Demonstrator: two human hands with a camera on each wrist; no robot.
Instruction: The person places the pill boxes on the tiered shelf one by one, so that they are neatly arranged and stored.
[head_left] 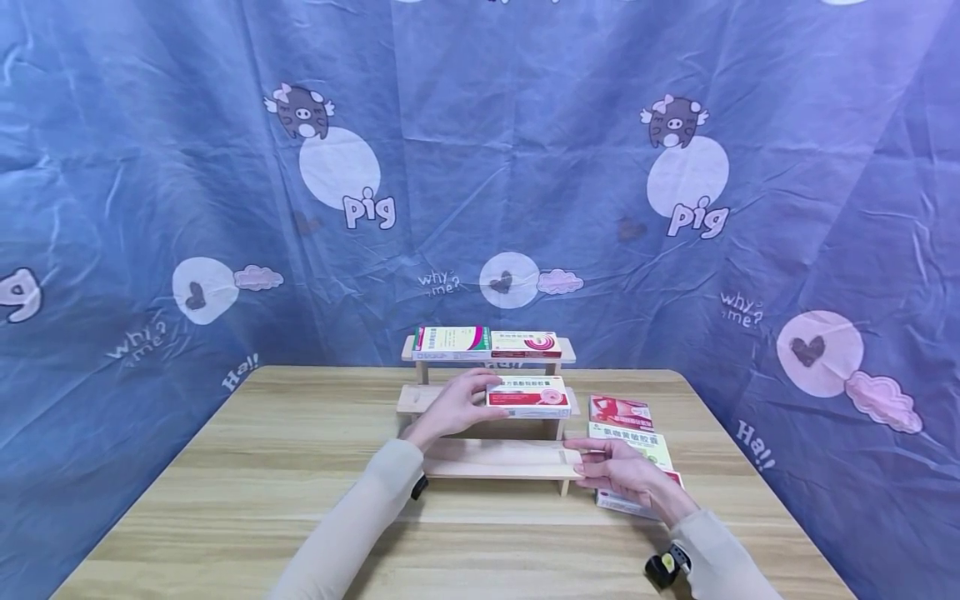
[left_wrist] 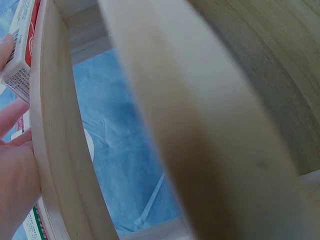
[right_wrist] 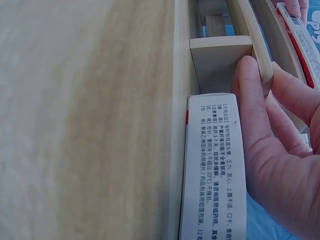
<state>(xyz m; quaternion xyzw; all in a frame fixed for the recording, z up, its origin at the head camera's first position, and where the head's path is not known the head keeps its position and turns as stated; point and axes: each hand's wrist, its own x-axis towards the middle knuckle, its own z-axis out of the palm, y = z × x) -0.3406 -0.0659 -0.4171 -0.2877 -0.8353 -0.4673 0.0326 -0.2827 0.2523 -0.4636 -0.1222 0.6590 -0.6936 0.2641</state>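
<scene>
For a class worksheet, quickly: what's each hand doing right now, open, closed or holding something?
Left hand: closed, holding the white-and-red box.
Right hand: closed, gripping the right end of the bottom wooden shelf.

Behind everything I had this wrinkled blue fabric backdrop (head_left: 457,125), going purplish at the top right, printed with dark winged cartoon pigs (head_left: 303,110), round white spots (head_left: 340,167), puffy pink clouds (head_left: 258,277), white "pig" lettering (head_left: 369,210) and some "why me?" and "Ha!!" scribbles (head_left: 438,283). In front of me was a pale wood-grain tabletop (head_left: 225,483) with rounded far corners, tbh pretty streaky.
</scene>
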